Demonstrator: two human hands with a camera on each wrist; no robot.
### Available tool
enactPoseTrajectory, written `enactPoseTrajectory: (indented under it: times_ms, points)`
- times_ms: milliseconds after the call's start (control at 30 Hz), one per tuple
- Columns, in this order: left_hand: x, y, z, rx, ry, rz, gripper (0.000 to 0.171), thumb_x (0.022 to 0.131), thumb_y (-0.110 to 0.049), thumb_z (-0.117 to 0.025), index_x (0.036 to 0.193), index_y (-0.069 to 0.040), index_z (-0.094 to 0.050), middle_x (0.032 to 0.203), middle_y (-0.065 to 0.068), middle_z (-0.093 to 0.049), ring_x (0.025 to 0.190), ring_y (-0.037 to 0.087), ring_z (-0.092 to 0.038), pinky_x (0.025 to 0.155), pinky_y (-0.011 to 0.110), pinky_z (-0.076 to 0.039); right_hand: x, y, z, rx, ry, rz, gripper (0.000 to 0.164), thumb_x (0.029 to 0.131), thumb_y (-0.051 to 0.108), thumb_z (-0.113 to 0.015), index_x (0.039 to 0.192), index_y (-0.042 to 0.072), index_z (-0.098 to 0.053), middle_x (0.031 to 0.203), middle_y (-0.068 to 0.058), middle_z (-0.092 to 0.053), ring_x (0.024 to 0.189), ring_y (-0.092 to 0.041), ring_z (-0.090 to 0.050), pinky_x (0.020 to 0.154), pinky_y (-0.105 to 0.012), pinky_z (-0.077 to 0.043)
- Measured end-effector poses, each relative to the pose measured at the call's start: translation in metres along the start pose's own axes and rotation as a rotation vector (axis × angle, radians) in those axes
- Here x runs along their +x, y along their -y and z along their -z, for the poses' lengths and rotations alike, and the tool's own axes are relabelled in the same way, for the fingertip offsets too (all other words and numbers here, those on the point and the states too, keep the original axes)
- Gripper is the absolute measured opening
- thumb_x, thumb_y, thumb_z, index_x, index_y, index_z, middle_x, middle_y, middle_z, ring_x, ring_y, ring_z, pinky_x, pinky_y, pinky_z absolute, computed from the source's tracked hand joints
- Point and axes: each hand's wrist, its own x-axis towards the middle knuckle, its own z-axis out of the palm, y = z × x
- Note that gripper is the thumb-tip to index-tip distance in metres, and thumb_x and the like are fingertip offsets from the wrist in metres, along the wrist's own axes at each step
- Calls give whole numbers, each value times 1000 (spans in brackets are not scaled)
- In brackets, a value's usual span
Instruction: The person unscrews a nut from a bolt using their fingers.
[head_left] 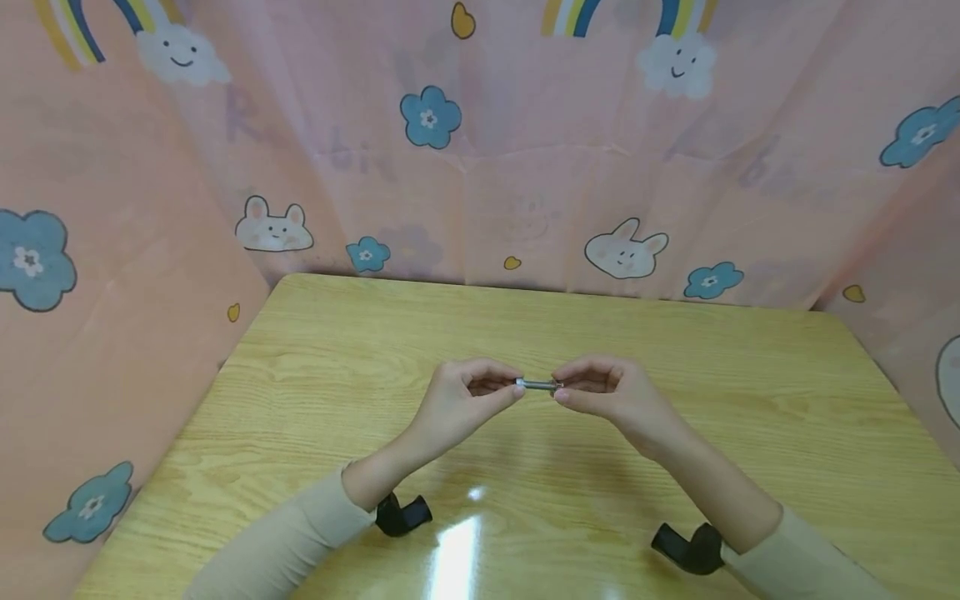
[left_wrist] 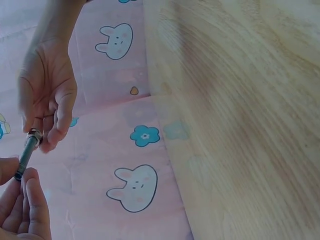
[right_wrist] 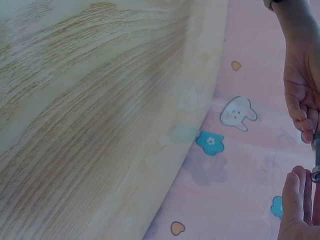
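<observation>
A metal bolt (head_left: 538,384) is held level between two hands above the table, its threaded shank bare in the middle. My left hand (head_left: 453,408) pinches one end of it between thumb and fingertips. At the other end, my right hand (head_left: 628,402) has thumb and fingertips on a nut-like metal piece (left_wrist: 35,135), which sits around the bolt in the left wrist view. Only part of the bolt (right_wrist: 317,145) shows at the right edge of the right wrist view. The fingertips partly hide both ends.
Beneath the hands lies a light wood-grain table (head_left: 337,350). A pink patterned cloth (head_left: 517,167) hangs behind it and along the sides. Black camera mounts are at the left wrist (head_left: 403,515) and right wrist (head_left: 688,548).
</observation>
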Motion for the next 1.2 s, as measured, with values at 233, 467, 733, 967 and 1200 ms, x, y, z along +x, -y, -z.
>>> enactPoseTrajectory:
  times_ms: [233,467,733,967,1200]
  points:
    - [-2,0,1,4,-7,11,14,85,0,-65,97,8,-67,89,15,-68,75,17,-64,68,26,-54,1,-2,2,1,67,-61,40,96,17,-54,121,-13,-51,96,-12,-66,89,-20,-66,80,-32,-53]
    - [1,5,-1,-13,1,-5,14,85,1,-65,97,8,-67,90,16,-68,77,18,-65,69,26,-54,4,-2,3,5,51,-78,32,93,14,-58,111,-12,-58,87,-6,-68,82,-17,-67,78,-33,-54]
    - [2,35,-5,-33,3,-28,14,86,-6,-67,98,1,-69,89,9,-68,75,12,-64,68,28,-55,2,-2,1,15,90,-68,43,89,11,-64,124,-10,-49,101,-11,-65,89,-20,-65,81,-34,-53]
    - [1,30,-4,-33,-5,-31,15,86,-10,-67,98,-1,-69,90,8,-68,76,11,-64,69,28,-55,1,-4,-1,39,61,-78,26,92,12,-60,108,-9,-59,86,-5,-68,81,-17,-66,78,-33,-54]
    - [-4,3,0,-12,-14,8,13,86,-1,-65,97,5,-68,88,13,-68,74,17,-63,67,26,-54,1,-1,0,32,103,-72,48,90,9,-62,129,-10,-43,96,-9,-66,88,-21,-66,81,-36,-53]
